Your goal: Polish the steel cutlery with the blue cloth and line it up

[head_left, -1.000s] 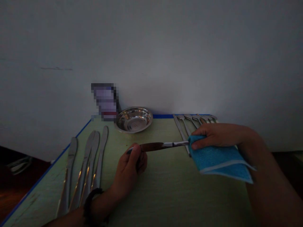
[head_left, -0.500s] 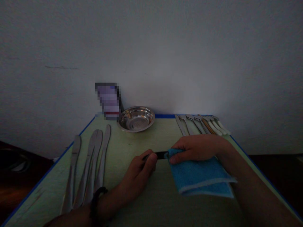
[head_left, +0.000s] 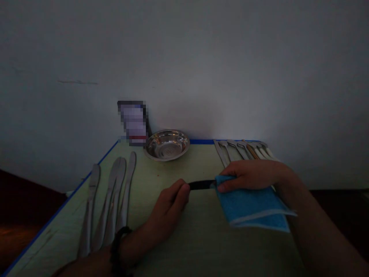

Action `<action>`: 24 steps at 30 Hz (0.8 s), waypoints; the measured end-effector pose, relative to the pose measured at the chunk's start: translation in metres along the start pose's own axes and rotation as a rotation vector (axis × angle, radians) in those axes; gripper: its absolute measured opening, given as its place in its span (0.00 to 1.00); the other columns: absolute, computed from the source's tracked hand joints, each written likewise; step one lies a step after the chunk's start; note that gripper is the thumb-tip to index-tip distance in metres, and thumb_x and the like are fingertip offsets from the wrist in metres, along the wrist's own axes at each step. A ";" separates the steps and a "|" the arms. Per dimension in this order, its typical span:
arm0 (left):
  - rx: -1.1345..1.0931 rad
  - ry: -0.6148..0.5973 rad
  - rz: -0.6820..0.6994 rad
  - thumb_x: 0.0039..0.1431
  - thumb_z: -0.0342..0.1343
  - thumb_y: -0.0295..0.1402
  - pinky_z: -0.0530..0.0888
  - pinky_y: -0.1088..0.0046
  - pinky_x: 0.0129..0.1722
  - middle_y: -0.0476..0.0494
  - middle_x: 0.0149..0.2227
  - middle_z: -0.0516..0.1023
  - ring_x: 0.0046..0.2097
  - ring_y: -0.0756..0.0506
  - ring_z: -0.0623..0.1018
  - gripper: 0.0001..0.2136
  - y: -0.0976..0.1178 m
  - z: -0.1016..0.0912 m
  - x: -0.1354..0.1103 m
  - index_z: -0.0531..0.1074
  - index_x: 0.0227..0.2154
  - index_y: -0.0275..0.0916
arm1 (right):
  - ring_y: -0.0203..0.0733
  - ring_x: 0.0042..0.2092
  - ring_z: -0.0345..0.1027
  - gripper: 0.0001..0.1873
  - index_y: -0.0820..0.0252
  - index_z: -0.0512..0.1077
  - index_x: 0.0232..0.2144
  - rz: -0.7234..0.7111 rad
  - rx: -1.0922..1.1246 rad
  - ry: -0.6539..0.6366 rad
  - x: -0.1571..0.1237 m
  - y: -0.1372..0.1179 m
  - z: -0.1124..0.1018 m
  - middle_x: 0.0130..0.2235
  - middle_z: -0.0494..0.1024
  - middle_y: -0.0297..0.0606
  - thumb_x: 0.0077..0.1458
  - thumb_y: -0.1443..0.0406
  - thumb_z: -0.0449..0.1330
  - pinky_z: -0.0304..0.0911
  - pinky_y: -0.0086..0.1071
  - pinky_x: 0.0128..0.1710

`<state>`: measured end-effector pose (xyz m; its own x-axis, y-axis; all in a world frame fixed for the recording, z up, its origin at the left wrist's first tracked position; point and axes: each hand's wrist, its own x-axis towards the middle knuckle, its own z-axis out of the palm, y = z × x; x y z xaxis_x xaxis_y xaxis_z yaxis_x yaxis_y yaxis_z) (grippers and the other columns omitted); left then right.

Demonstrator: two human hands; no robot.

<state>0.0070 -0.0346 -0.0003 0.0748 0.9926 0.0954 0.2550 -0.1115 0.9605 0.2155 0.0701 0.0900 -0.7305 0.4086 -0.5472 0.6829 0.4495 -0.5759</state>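
In the head view my left hand [head_left: 171, 206] is closed around one end of a knife [head_left: 201, 185]. Only a dark, flat stretch of it shows between my hands. My right hand [head_left: 245, 176] pinches a folded blue cloth [head_left: 255, 206] with a pale edge around the other end, which the cloth hides. The cloth's loose part hangs below my right fingers. Both hands are above the middle of the table, with the knife roughly level. Left of my left forearm lie several metal table knives [head_left: 124, 192], side by side, their handles toward me.
A shiny metal bowl [head_left: 167, 145] sits at the table's back edge. Beside it a blurred-out phone-like screen [head_left: 135, 123] leans against the wall [head_left: 184, 57]. Several spoons, forks and other cutlery [head_left: 230, 148] lie at the back right, partly behind my right hand. Blue trim borders the pale table [head_left: 161, 250].
My right hand and the cloth have slid right and slightly up, away from my left hand, baring more of the knife. My left hand has barely moved.
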 end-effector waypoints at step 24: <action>0.136 0.098 0.079 0.59 0.47 0.33 0.61 0.78 0.23 0.55 0.22 0.64 0.24 0.52 0.64 0.05 -0.001 0.001 0.001 0.62 0.30 0.40 | 0.37 0.30 0.67 0.26 0.60 0.70 0.32 0.015 -0.077 -0.007 0.005 -0.010 0.001 0.30 0.73 0.35 0.53 0.45 0.48 0.58 0.27 0.27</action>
<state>0.0080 -0.0339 -0.0014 0.0071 0.9797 0.2004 0.3807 -0.1880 0.9054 0.2052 0.0665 0.0926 -0.7202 0.4104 -0.5594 0.6904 0.5032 -0.5197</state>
